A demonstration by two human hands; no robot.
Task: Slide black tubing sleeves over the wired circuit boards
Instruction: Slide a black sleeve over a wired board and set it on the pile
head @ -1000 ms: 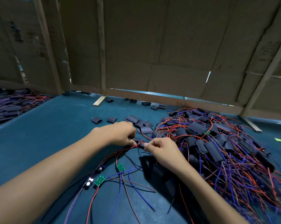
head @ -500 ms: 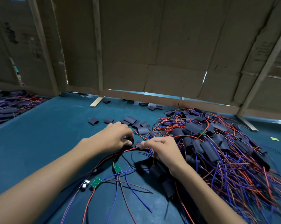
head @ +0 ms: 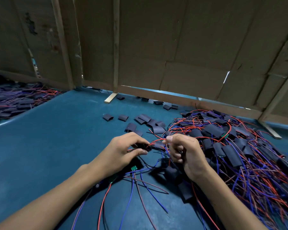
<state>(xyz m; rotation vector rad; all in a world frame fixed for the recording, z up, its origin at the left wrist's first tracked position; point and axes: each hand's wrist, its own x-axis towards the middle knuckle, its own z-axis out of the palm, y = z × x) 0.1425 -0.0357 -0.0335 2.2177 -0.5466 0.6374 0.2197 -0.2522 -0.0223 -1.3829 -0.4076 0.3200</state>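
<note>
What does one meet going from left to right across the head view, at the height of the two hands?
Bare teal table surface → left hand pinching a black tubing sleeve → red wire → right hand → big heap of sleeved boards with red and blue wires.

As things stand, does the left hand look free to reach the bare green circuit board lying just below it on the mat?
Probably not yet: the left hand pinches a black sleeve with red wires running into it. The green circuit board itself lies uncovered, close below that hand.
</note>
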